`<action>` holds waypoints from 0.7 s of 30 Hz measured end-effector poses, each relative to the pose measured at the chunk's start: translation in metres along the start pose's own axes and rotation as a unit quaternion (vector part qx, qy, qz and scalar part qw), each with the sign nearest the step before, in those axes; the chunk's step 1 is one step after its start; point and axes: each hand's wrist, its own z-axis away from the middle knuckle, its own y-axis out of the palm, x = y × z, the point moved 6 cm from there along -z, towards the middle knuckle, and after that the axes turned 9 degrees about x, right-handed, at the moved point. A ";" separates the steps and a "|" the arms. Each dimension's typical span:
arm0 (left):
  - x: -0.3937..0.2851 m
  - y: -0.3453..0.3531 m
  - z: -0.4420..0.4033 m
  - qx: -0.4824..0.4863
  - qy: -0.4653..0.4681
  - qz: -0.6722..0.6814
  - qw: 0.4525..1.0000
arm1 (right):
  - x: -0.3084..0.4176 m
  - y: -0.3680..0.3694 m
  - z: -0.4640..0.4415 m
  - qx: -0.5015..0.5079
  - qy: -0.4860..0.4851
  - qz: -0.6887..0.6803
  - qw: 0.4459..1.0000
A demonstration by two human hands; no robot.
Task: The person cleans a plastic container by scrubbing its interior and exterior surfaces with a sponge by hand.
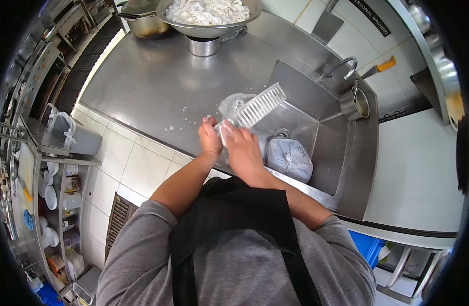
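Note:
A long whitish slotted strip [260, 107], like a grille, slants up over the left edge of the sink. Its near end lies between my two hands. Curled fingers of my left hand [209, 136] are at that end, on the left side. My right hand [240, 148] is closed over the lower part of the strip, its fingers slightly blurred. I cannot tell whether anything else is under them. A clear, wet-looking patch with foam [234, 103] lies on the steel counter just behind the strip. White suds drops dot the counter to the left.
A tied plastic bag [289, 160] sits in the sink [328, 153], below the faucet [341, 69]. A small pot [354, 104] stands at the sink's right corner. At the back are a large bowl [214, 29] of pale pieces and a cooking pot [145, 25].

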 end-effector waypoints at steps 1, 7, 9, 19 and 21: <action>0.000 -0.001 0.000 0.004 0.004 0.001 1.000 | -0.006 -0.001 0.001 -0.002 0.004 -0.002 1.000; -0.001 0.002 0.000 0.005 -0.015 0.022 1.000 | -0.081 -0.015 0.008 -0.098 0.080 0.035 0.991; 0.004 0.002 -0.002 -0.002 -0.007 0.024 1.000 | -0.050 0.006 0.022 -0.082 0.094 0.070 0.990; 0.035 -0.001 -0.002 0.063 -0.056 0.070 0.994 | -0.130 -0.003 0.017 -0.145 0.128 0.004 0.981; 0.048 0.001 -0.002 0.033 -0.054 0.119 0.991 | -0.095 0.014 0.020 -0.139 0.095 -0.011 0.986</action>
